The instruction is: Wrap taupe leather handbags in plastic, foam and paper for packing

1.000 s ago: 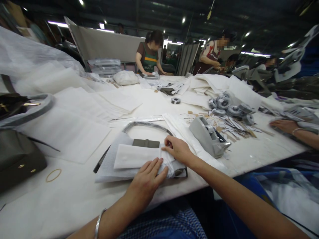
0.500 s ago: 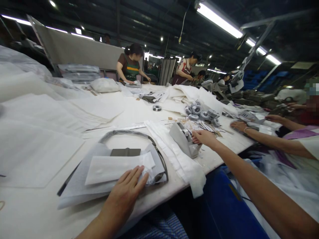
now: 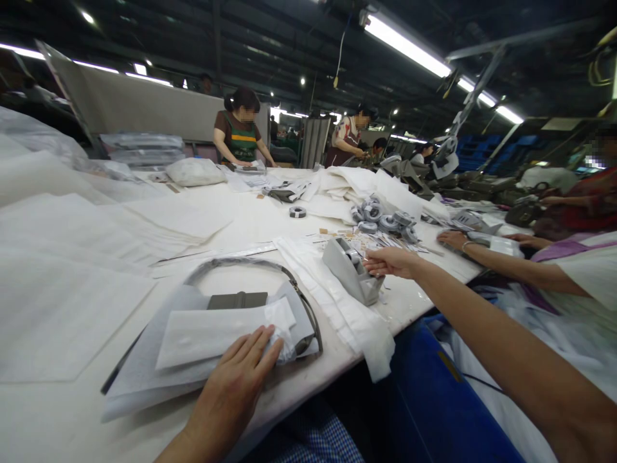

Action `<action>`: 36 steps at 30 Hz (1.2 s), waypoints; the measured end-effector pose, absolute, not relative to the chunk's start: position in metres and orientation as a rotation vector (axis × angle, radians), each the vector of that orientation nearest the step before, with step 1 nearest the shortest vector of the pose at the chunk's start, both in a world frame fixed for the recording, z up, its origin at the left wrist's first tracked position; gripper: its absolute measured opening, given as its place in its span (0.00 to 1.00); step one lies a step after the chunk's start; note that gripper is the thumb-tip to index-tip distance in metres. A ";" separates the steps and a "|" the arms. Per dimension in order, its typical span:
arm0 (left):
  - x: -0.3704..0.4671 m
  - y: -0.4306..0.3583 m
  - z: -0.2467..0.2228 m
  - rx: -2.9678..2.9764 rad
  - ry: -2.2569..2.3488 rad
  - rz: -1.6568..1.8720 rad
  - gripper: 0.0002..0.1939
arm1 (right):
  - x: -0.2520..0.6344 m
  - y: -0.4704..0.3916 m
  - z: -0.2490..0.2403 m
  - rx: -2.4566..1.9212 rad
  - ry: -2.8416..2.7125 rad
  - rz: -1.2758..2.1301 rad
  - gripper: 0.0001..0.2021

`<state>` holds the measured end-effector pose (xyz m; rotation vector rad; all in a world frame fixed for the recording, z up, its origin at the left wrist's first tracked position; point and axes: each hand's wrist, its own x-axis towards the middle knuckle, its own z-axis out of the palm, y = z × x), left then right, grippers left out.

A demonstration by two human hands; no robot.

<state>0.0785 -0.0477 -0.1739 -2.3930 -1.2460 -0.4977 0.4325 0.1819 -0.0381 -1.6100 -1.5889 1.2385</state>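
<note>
A grey-brown handbag point(image 3: 238, 300) lies on the white table, partly covered by thin white wrapping sheets, its strap looped behind it. Across the bag rests a folded white foam sheet point(image 3: 207, 334). My left hand point(image 3: 236, 379) lies flat on the sheet's crumpled right end, fingers stretched out. To the right stands a grey tape dispenser point(image 3: 344, 270) on a strip of white foam. At its cutter end, my right hand point(image 3: 393, 262) has its fingers pinched together on the tape, though the clear strip itself is hard to make out.
Large white sheets point(image 3: 62, 308) spread over the left side. Several grey coiled straps point(image 3: 385, 218) lie behind the dispenser amid paper tags. A blue bin point(image 3: 443, 399) stands below the table edge. At right, a co-worker's hand point(image 3: 453, 240) rests on wrapped goods; other people stand behind.
The view has shifted slightly, so the scene sits a little further left. My right hand has drawn back slightly at the dispenser's cutter end; my left hand stays on the foam sheet.
</note>
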 end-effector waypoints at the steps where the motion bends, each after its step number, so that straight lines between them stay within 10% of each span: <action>1: 0.078 -0.048 -0.173 -2.397 -1.243 -0.491 0.34 | 0.437 0.175 -0.034 -1.621 -1.575 1.254 0.14; 22: 0.075 -0.047 -0.177 -2.360 -1.204 -0.450 0.30 | 0.493 0.105 -0.119 -1.703 -1.670 0.801 0.23; 36: 0.076 -0.046 -0.178 -2.386 -1.204 -0.531 0.30 | 0.497 0.057 -0.061 -1.170 -2.607 -0.532 0.13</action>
